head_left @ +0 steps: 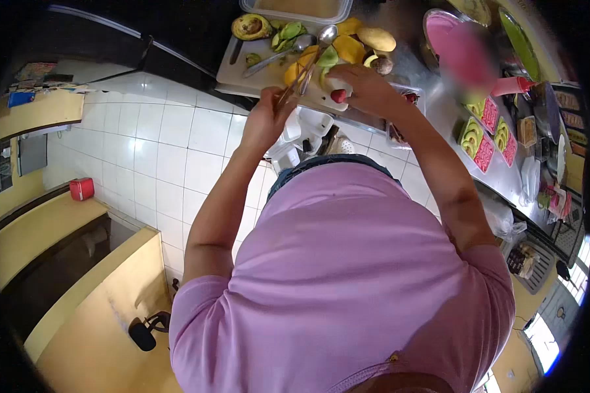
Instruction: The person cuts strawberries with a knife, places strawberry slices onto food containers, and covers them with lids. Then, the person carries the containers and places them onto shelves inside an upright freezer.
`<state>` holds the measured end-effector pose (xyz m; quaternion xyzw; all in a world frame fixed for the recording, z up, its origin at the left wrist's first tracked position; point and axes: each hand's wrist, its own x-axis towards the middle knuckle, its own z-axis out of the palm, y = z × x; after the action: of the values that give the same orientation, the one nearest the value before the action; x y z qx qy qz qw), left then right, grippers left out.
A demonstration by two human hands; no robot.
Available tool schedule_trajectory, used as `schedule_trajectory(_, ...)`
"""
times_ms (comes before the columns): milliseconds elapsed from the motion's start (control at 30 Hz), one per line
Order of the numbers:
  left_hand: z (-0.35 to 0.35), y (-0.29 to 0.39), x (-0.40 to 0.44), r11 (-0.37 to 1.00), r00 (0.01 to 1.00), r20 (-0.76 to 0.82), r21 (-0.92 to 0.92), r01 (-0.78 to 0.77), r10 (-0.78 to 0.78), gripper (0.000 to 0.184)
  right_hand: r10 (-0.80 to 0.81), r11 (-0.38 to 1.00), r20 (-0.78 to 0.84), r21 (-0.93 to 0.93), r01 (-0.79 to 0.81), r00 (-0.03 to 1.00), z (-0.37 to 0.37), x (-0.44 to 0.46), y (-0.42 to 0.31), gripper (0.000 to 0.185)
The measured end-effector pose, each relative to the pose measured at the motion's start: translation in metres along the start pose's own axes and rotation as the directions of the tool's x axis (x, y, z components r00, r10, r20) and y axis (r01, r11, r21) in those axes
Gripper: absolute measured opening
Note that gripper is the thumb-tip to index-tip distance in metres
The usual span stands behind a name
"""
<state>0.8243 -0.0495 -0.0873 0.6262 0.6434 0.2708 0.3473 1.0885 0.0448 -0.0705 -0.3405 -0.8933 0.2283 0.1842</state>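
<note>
My left hand (267, 119) is closed around a long, thin metal utensil (299, 77), perhaps a knife, that slants over the white cutting board (233, 73). Beside it, my right hand (367, 90) has its fingers curled by a small red piece of fruit (338, 95) at the board's front edge; it seems to pinch it. A halved avocado (252, 27), green peels (288, 35), two spoons (328, 35) and yellow mango pieces (349, 49) lie on the board. A whole yellow mango (377, 39) and a brown pit (381, 65) are beyond my right hand.
At the right stand trays of sliced avocado and pink food (476, 144), a pink-filled bowl (441, 29) and a green-filled bowl (519, 44). A clear container (298, 8) is at the back. White containers (316, 123) show below the counter edge.
</note>
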Motion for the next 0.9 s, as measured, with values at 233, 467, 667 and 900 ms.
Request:
schedule_trajectory(233,0.000,-0.012,-0.060,0.994,0.994,-0.063,0.062,-0.085,0.089,0.032,0.015,0.996,0.386,0.073,-0.046,0.923,0.004,0.019,0.013,0.043)
schedule_trajectory(467,0.022,0.005,-0.044,0.916,0.951,-0.061,0.294,-0.273,0.303,0.042,0.060,0.909,0.396,0.358,-0.214,0.916,0.022,0.014,0.025,0.038)
schedule_trajectory(667,0.028,0.021,-0.020,0.866,0.932,0.011,0.367,-0.340,0.361,0.042,0.048,0.901,0.391,0.380,-0.208,0.919,0.023,0.015,0.032,0.034)
schedule_trajectory(900,0.041,0.012,-0.011,0.846,0.932,0.020,0.412,-0.337,0.362,0.047,-0.074,0.928,0.321,0.369,-0.053,0.944,0.025,0.012,0.037,0.035)
